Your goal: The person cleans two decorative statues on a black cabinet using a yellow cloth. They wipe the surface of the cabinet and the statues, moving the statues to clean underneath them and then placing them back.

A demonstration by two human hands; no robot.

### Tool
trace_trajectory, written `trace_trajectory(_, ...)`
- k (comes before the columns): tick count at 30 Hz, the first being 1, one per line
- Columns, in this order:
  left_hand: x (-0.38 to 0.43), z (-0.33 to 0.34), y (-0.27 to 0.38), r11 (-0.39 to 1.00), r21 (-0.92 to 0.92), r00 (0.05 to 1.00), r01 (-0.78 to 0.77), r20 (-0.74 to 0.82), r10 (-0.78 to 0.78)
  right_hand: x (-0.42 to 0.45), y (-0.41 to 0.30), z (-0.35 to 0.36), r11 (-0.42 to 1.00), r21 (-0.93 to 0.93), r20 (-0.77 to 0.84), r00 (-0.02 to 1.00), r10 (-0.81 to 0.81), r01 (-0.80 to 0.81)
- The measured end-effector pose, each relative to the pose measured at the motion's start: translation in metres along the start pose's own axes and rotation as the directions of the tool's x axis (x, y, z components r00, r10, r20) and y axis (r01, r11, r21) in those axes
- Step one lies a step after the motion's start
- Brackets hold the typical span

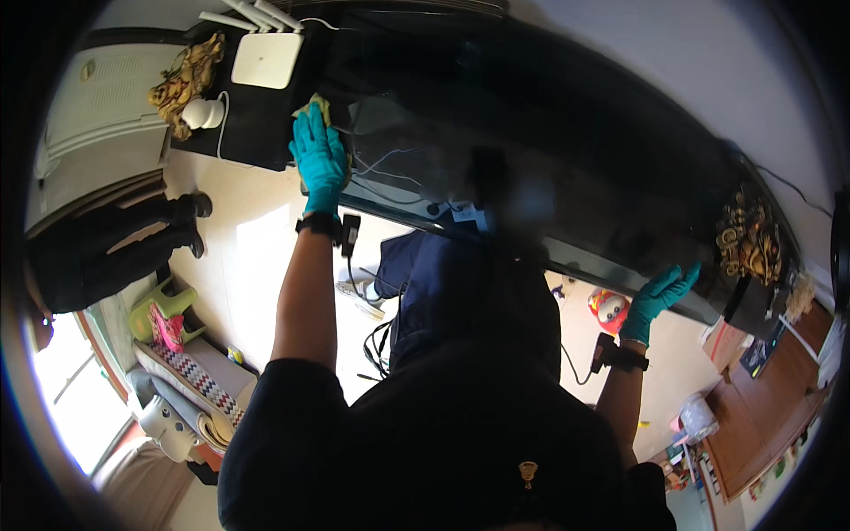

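Note:
My left hand (319, 156), in a teal rubber glove, lies flat with its fingers pressing a yellow cloth (320, 106) onto a long, low black cabinet (425, 99). Most of the cloth is hidden under the palm. Beyond those fingertips stands a white router (267, 61) with raised antennas. My right hand (657, 299), gloved alike, holds nothing. Its fingers extend over the cabinet's front edge at the right; whether they touch the surface I cannot tell. Nearest to it on the cabinet is a dark gold figurine (749, 239).
A white camera (204, 114) with a cable and a gold-brown figurine (189, 79) stand at the cabinet's left end. Thin cables (388, 162) show through its glossy top. On the floor are a red toy (607, 310) and a green plastic stool (163, 305). Another person (119, 252) stands at left.

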State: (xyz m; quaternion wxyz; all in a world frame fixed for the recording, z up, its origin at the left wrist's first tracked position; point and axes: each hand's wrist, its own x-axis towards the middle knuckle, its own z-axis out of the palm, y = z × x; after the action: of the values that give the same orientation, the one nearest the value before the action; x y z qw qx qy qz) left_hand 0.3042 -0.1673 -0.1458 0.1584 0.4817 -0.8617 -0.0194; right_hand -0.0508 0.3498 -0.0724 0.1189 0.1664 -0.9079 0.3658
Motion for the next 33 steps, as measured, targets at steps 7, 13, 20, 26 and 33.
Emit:
trace_trajectory(7, -0.068, 0.006, 0.196, 0.927, -0.098, 0.896, -0.363, 0.235, 0.376, -0.032, -0.012, -0.003, 0.934, 0.26, 0.005, 0.968, 0.252, -0.245)
trace_trajectory(13, -0.16, 0.027, 0.407, 0.485, -0.03, 0.46, -0.874, 0.268, 0.846, -0.05, -0.018, -0.021, 0.908, 0.3, 0.009, 0.952, 0.305, -0.293)
trace_trajectory(20, -0.224, 0.026, 0.46, 0.374, -0.638, 0.483, -0.674, 0.003, 0.876, -0.083, -0.007, -0.038, 0.957, 0.078, -0.1, 0.953, 0.286, -0.279)
trace_trajectory(26, -0.237, 0.022, 0.416, 0.355, -0.388, 0.378, -0.85, 0.02, 0.926, -0.092, -0.044, -0.001, 0.968, 0.056, -0.136, 0.959, 0.248, -0.243)
trace_trajectory(33, -0.211, 0.024, 0.292, 0.407, 0.051, 0.4, -0.912, -0.113, 0.91, -0.12, -0.073, 0.037, 0.996, 0.073, -0.248, 0.967, 0.063, -0.046)
